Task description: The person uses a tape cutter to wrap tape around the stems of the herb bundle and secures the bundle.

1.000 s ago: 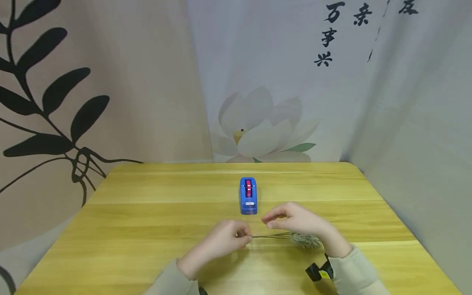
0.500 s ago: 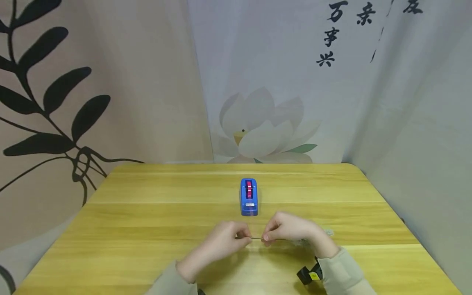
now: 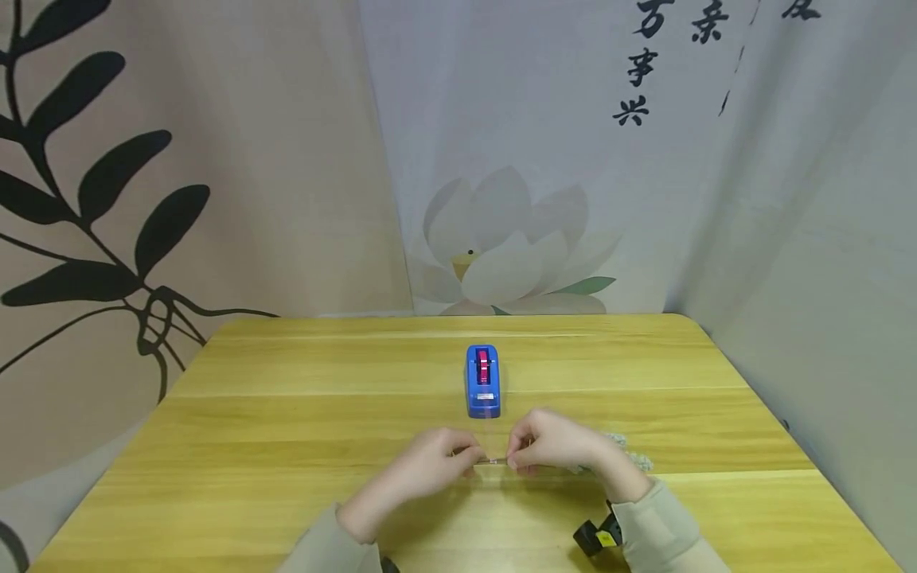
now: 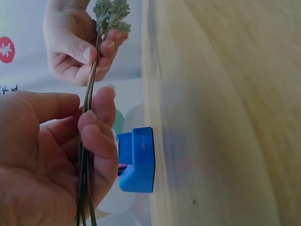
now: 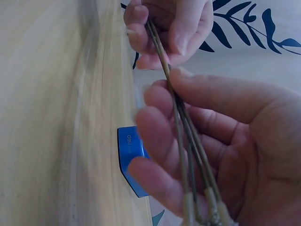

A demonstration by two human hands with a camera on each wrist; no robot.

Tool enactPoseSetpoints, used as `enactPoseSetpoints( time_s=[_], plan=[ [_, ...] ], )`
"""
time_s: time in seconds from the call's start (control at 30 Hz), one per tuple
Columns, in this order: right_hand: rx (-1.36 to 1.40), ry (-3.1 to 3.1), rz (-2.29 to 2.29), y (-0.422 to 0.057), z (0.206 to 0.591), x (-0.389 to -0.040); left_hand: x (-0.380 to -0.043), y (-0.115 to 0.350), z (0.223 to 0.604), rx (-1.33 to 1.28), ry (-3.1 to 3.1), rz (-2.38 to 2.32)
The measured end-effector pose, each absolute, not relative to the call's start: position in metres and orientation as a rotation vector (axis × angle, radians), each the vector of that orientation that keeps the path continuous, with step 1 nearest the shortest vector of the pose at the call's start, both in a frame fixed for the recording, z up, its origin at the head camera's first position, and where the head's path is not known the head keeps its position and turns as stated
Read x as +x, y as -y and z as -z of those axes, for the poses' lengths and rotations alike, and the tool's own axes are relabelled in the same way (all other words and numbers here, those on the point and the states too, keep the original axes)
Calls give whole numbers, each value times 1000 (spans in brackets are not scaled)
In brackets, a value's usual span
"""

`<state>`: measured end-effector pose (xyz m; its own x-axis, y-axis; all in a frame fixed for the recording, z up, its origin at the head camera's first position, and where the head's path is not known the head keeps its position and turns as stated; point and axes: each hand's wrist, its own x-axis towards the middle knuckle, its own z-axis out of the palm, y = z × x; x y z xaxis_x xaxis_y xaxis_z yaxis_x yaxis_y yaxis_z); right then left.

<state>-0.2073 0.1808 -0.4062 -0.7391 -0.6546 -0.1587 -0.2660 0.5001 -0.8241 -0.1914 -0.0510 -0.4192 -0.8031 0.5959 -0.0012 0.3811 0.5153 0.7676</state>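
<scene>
"So, how far along are you?"

"Partway, I'd judge. Under everything is the bench (image 3: 286,430). Just above it I hold a bundle of thin stems (image 5: 161,49), the flower heads (image 4: 112,16) out past my right wrist."

"And your fingers?"

"Both sets are closed in a pinch. My left hand (image 3: 438,461) grips the stems toward their bare ends; my right hand (image 3: 553,442) pinches them nearer the heads. Only a short stretch of stem shows between the 2."

"What's left?"

"The blue tape dispenser (image 3: 484,402) sits just beyond my hands, its pinkish-red roll (image 3: 483,364) in place. A faint strip (image 3: 489,434) seems to run from it to the stems, where a small glint (image 3: 493,460) shows. I'd call the gathering done and the taping started. Wrapping and cutting free seem left; whether any full turn is around the stems, I can't tell."
</scene>
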Motion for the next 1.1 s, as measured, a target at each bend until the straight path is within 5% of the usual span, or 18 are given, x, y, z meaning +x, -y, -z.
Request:
enactPoseSetpoints(
  time_s=[1.1],
  plan=[
    [-718, -2419, 1086, -179, 402, -205, -192, 50, 423, 762, -2522, -1172]
  ],
)
